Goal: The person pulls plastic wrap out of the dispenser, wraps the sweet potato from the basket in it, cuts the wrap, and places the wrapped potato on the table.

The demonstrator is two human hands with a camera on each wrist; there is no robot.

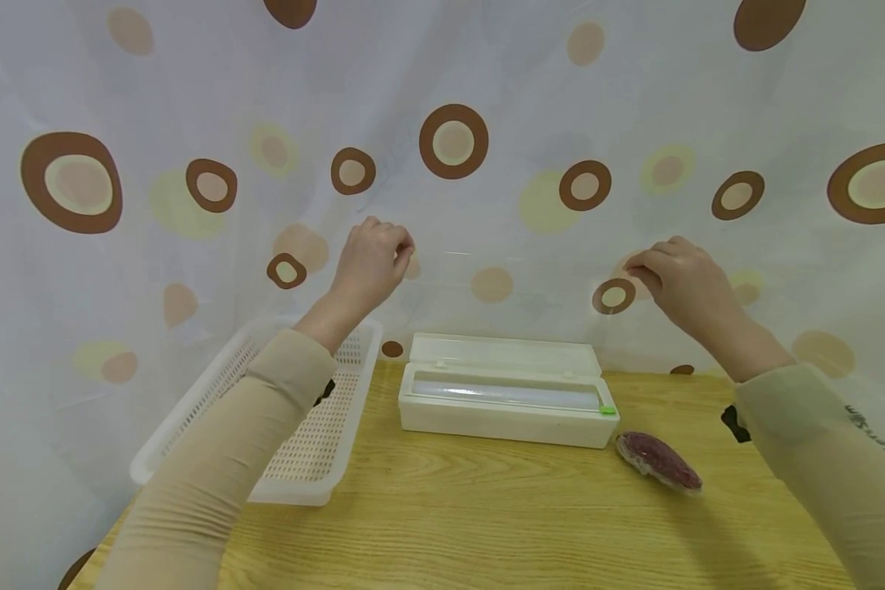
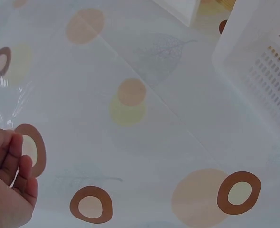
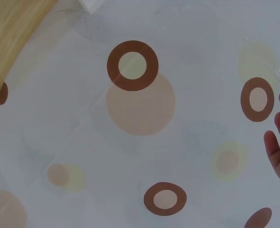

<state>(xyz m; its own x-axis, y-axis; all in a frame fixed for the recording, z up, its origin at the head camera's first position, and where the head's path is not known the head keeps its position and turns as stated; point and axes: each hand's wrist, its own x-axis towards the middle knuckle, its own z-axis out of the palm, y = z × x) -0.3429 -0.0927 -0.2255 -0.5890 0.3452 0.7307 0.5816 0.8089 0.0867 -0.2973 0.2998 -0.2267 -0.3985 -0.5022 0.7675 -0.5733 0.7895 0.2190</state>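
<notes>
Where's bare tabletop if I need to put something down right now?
Bare table: widest in front of the white box, between basket and wrapped purple item; smaller, between that item and the right sleeve. Crowded: the box's right corner, near the item. Above, left hand and right hand pinch clear film.

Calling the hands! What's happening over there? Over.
Left hand and right hand up, pinching clear film. Open box on table, roll inside. Nothing seen blocking the hands; wrapped purplish lump near box's right end.
</notes>
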